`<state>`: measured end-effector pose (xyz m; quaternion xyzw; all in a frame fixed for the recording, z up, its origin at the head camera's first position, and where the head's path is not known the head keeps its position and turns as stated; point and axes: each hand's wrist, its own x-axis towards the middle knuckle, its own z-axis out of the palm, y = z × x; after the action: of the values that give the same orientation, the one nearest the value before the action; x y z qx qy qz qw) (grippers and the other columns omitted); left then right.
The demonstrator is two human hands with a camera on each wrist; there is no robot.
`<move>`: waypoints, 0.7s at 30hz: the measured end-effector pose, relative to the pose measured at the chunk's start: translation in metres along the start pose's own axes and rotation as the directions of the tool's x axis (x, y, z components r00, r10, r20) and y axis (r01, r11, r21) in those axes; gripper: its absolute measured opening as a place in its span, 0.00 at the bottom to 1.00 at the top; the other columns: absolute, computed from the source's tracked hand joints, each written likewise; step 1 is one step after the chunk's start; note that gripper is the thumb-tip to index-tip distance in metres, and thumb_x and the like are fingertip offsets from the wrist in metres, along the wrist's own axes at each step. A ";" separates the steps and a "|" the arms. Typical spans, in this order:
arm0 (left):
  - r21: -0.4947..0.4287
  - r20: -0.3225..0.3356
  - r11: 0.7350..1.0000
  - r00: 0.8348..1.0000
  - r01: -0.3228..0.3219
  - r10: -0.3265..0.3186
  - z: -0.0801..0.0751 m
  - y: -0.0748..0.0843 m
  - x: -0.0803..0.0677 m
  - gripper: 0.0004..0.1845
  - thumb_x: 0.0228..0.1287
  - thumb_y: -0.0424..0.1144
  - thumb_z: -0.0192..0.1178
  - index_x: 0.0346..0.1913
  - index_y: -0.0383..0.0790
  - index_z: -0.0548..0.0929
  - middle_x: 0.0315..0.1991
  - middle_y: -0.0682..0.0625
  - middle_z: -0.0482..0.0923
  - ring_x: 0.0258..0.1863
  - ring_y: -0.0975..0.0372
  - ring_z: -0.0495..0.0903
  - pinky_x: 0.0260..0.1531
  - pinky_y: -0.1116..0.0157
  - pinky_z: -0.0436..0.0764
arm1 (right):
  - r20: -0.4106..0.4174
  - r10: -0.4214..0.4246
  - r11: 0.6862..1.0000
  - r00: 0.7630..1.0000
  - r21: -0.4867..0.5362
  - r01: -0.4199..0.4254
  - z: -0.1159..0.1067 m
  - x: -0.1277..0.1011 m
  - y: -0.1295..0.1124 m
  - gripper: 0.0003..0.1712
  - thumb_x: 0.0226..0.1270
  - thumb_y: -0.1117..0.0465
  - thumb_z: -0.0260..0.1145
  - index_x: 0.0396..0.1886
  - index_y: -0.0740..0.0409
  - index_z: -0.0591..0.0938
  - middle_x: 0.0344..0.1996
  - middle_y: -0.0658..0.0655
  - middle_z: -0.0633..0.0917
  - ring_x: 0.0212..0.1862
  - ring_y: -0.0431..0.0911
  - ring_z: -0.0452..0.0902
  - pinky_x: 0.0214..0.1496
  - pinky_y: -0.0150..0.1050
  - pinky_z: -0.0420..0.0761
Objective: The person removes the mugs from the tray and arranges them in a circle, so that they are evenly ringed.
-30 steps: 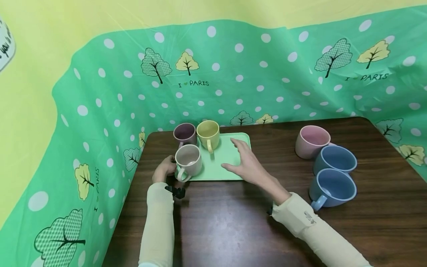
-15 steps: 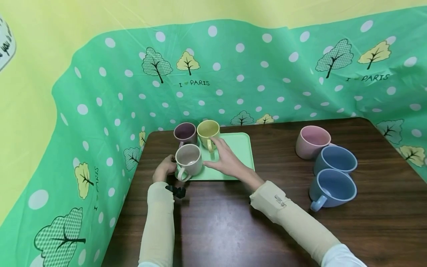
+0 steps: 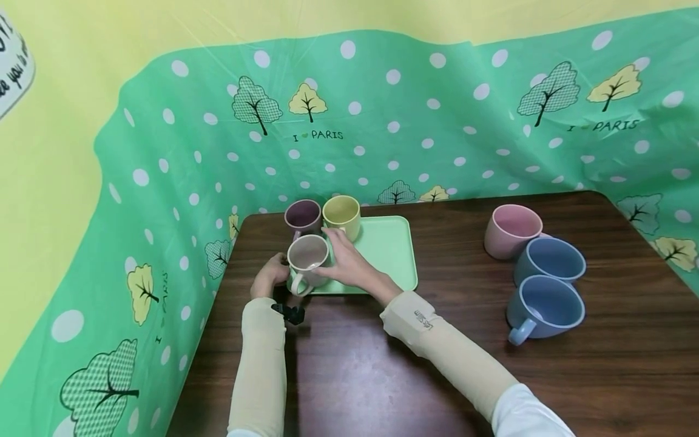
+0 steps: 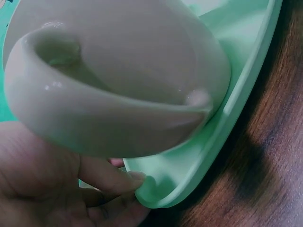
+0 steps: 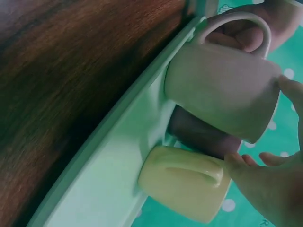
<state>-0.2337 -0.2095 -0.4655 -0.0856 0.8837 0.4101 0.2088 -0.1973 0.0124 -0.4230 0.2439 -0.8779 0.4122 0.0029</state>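
Note:
A pale pinkish-grey mug (image 3: pixel 307 258) stands upright on the left front of a light green tray (image 3: pixel 390 243), its handle toward the front. Behind it on the tray are a purple mug (image 3: pixel 303 216) and a yellow mug (image 3: pixel 341 218). My left hand (image 4: pixel 71 179) pinches the tray's front left corner beside the pale mug's handle. My right hand (image 3: pixel 346 261) spreads over the mugs, fingers apart. Its thumb (image 5: pixel 292 92) is at the pale mug's rim, and a fingertip (image 5: pixel 235 163) lies near the yellow mug's handle; contact there is unclear.
On the right side of the brown wooden table (image 3: pixel 437 267) stand a pink mug (image 3: pixel 512 232) and two blue mugs (image 3: pixel 546 306), close together. A green, dotted cloth (image 3: pixel 327 170) hangs along the back and left. The tray's right half is bare.
My right hand has moved left, from above the tray's right half to the pale mug's right side. My left hand has kept its place at the tray corner. The mugs have stayed put.

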 end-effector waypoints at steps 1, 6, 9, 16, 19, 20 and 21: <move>0.010 -0.005 1.000 1.000 -0.002 0.002 0.000 0.000 0.001 0.28 0.52 0.24 0.48 0.60 0.27 0.65 0.58 0.33 0.68 0.52 0.49 0.70 0.50 0.58 0.76 | 0.004 -0.002 1.000 1.000 0.001 0.002 0.001 0.002 0.000 0.54 0.53 0.49 0.74 0.73 0.63 0.56 0.68 0.61 0.62 0.67 0.52 0.62 0.67 0.49 0.67; 0.036 -0.008 0.999 1.000 0.001 -0.001 -0.002 0.003 0.001 0.29 0.53 0.24 0.49 0.62 0.28 0.65 0.60 0.33 0.68 0.56 0.48 0.69 0.56 0.56 0.73 | 0.038 -0.013 1.000 0.999 0.021 0.013 0.007 0.009 0.001 0.57 0.49 0.48 0.76 0.73 0.60 0.55 0.69 0.61 0.61 0.64 0.53 0.66 0.62 0.49 0.71; 0.036 -0.003 0.999 1.000 0.006 -0.005 -0.002 0.005 -0.001 0.28 0.54 0.24 0.48 0.62 0.29 0.65 0.60 0.33 0.68 0.55 0.49 0.69 0.52 0.58 0.75 | 0.053 -0.026 0.999 0.998 0.026 0.025 0.012 0.012 0.000 0.59 0.48 0.47 0.76 0.74 0.60 0.54 0.69 0.60 0.61 0.63 0.53 0.67 0.61 0.49 0.72; 0.061 -0.007 0.998 1.000 -0.010 0.010 -0.003 0.008 -0.006 0.26 0.53 0.25 0.49 0.59 0.27 0.66 0.56 0.33 0.69 0.51 0.49 0.71 0.48 0.59 0.77 | 0.010 -0.023 0.997 1.000 -0.068 0.024 0.016 0.010 -0.002 0.58 0.48 0.44 0.76 0.73 0.60 0.57 0.68 0.58 0.64 0.63 0.50 0.67 0.62 0.47 0.72; 0.052 -0.021 0.998 0.999 -0.038 0.039 -0.002 -0.006 0.010 0.25 0.48 0.26 0.50 0.54 0.29 0.68 0.49 0.36 0.72 0.45 0.51 0.74 0.43 0.61 0.79 | -0.024 -0.035 0.996 0.999 -0.088 0.033 0.017 0.006 -0.003 0.57 0.47 0.44 0.76 0.72 0.60 0.59 0.67 0.58 0.66 0.63 0.49 0.67 0.62 0.46 0.72; 0.047 -0.015 0.997 0.998 -0.059 0.060 -0.001 -0.010 0.014 0.25 0.47 0.25 0.50 0.54 0.30 0.69 0.48 0.37 0.73 0.44 0.52 0.74 0.43 0.62 0.80 | -0.037 -0.043 0.995 0.998 -0.093 0.039 0.018 0.004 -0.003 0.57 0.46 0.44 0.77 0.72 0.60 0.59 0.67 0.58 0.66 0.63 0.49 0.67 0.62 0.45 0.72; 0.048 -0.021 0.996 0.997 -0.076 0.077 0.000 -0.023 0.030 0.25 0.46 0.26 0.50 0.52 0.31 0.70 0.45 0.38 0.73 0.41 0.53 0.75 0.39 0.63 0.80 | -0.050 -0.050 0.995 0.997 -0.093 0.046 0.018 0.002 -0.003 0.57 0.46 0.44 0.77 0.72 0.60 0.60 0.67 0.58 0.67 0.63 0.49 0.67 0.62 0.45 0.72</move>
<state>-0.2530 -0.2236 -0.4943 -0.0514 0.8982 0.3957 0.1845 -0.1941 -0.0032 -0.4328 0.2537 -0.8893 0.3777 0.0470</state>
